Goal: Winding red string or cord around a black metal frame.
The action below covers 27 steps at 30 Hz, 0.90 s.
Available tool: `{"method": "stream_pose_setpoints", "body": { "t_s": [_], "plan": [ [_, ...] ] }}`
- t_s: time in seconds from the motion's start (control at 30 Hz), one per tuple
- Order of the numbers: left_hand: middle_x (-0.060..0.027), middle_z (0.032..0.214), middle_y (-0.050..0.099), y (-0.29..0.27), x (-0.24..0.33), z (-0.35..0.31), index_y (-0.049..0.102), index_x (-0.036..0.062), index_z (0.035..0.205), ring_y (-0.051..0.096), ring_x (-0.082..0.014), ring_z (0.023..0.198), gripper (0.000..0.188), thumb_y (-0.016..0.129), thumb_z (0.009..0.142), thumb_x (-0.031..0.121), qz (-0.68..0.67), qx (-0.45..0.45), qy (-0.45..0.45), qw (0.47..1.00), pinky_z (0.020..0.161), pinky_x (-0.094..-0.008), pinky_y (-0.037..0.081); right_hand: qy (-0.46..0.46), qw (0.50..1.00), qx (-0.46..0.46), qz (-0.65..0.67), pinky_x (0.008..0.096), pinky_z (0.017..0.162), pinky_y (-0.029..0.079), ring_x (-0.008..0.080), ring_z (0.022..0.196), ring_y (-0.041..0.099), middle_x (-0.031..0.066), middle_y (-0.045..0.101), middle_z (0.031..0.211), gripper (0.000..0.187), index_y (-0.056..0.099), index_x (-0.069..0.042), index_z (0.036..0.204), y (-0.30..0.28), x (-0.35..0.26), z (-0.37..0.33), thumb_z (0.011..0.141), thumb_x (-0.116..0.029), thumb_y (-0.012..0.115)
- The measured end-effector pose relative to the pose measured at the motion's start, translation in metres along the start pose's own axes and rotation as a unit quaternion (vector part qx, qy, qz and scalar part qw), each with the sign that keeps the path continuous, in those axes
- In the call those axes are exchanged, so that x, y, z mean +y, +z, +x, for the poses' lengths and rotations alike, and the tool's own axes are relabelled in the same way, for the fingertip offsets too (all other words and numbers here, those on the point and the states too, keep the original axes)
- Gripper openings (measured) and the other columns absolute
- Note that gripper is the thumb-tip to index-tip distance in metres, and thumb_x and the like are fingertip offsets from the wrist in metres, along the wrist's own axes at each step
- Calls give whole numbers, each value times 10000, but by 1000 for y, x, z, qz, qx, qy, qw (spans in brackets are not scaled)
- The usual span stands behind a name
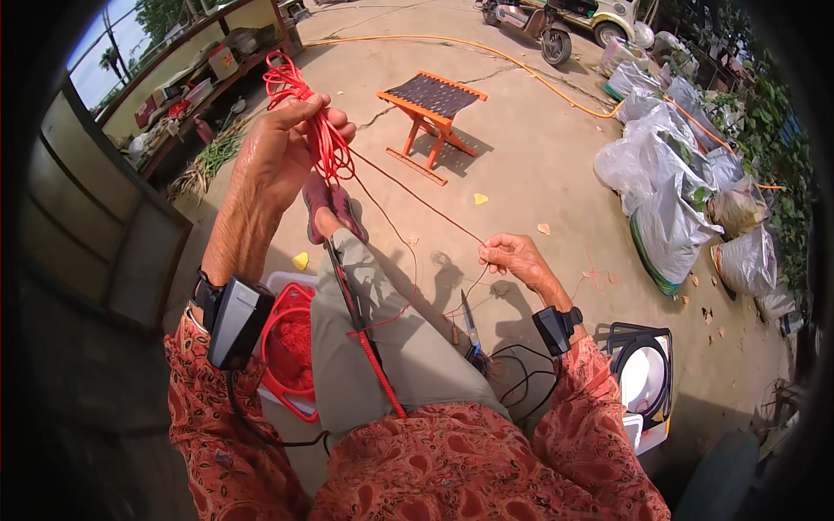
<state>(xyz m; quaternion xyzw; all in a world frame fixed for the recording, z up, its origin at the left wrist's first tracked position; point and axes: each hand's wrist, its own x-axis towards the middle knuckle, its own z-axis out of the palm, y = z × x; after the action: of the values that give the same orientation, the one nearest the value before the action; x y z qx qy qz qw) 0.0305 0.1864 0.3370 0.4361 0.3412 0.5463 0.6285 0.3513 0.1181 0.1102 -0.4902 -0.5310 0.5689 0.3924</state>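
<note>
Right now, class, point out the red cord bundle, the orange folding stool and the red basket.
red cord bundle [326, 148], head view, on the strands gripped in the left hand.
orange folding stool [433, 94], head view, middle of its dark woven seat.
red basket [287, 356], head view, on its red contents.

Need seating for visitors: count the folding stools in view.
1: an orange-framed folding stool with a dark woven seat on the concrete yard, beyond the raised left hand. Others may be hidden.

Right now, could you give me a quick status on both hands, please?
Left hand raised, gripping red cord loops. Right hand pinching one strand. Nothing between them.
</note>
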Motion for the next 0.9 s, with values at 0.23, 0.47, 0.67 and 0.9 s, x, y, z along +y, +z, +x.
{"method": "stream_pose_setpoints", "body": {
  "t_s": [0.23,0.47,0.67,0.9],
  "plan": [
    [-159,933,634,-11,-69,-17,541,-11,953,642,-238,845,146,567,903,124,21,-73,-142,987,784,-360,537,15,994,-91,-66,191,487,428,61,574,568,55,644,727,164,644,-14,840,3,-103,-3,859,-173,678],
    [-199,1094,619,3,-106,-40,576,-65,1040,612,-261,999,276,584,870,151,-58,-153,-98,982,944,-392,454,-50,986,-136,-84,199,476,439,66,554,571,51,642,723,145,634,-1,911,48,-183,4,862,-134,668],
    [-185,1074,620,-1,-119,-47,568,-85,1083,595,-273,1037,339,565,841,152,-113,-193,-106,969,1005,-404,420,-74,987,-124,-76,187,473,451,64,564,593,41,644,717,216,587,20,1012,64,-189,13,861,-114,665],
    [-185,995,625,-1,-121,-52,526,-80,1103,639,-270,915,380,564,855,205,-165,-252,-117,946,946,-390,465,-114,980,-129,-96,186,456,440,57,564,593,30,631,683,187,588,17,1013,81,-190,22,876,-103,631]
  ]
}}
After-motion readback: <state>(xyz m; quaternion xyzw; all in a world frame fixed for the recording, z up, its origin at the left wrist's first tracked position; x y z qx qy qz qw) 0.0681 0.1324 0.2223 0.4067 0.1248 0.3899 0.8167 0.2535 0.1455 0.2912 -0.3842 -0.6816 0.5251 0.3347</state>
